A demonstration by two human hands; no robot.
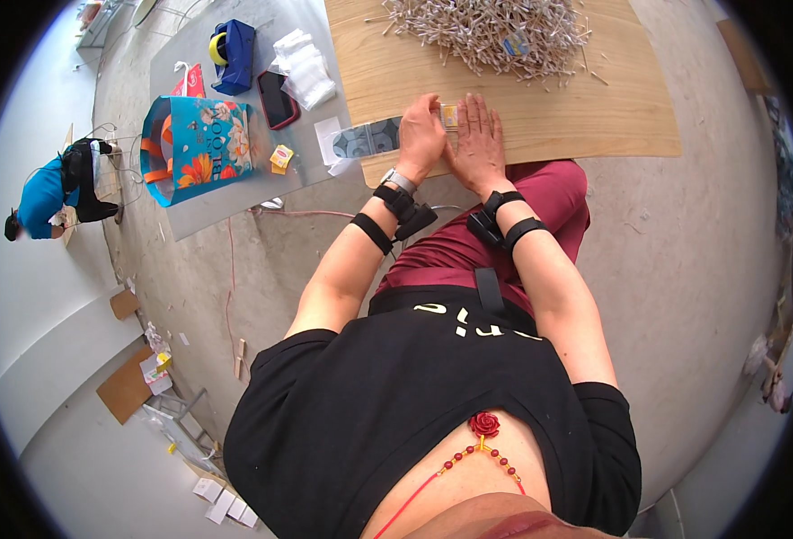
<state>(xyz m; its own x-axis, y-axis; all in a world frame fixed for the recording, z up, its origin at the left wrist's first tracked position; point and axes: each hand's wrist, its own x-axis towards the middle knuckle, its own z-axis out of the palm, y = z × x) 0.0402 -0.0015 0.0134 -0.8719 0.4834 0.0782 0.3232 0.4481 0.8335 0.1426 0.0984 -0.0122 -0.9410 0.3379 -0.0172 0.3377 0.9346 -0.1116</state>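
Note:
A flat clear packet (367, 139) with a dark hexagon pattern lies along the near edge of the wooden board (630, 112). My left hand (421, 136) rests across the packet, fingers curled and closed against it; what its fingertips grip is partly hidden. Beside it, my right hand (478, 144) is flat with its fingers stretched out, touching the board next to a small yellow printed part (449, 117) between the hands. Beyond the hands is a large heap of cotton swabs (482, 31), with a small blue-and-yellow packet (516, 44) on it.
On the grey table (176, 72) at left are a blue tape dispenser (234, 58), clear plastic bags (305, 72), a phone (278, 99), a floral bag (208, 148) and a small yellow box (281, 159). A person in blue (44, 193) bends over at far left.

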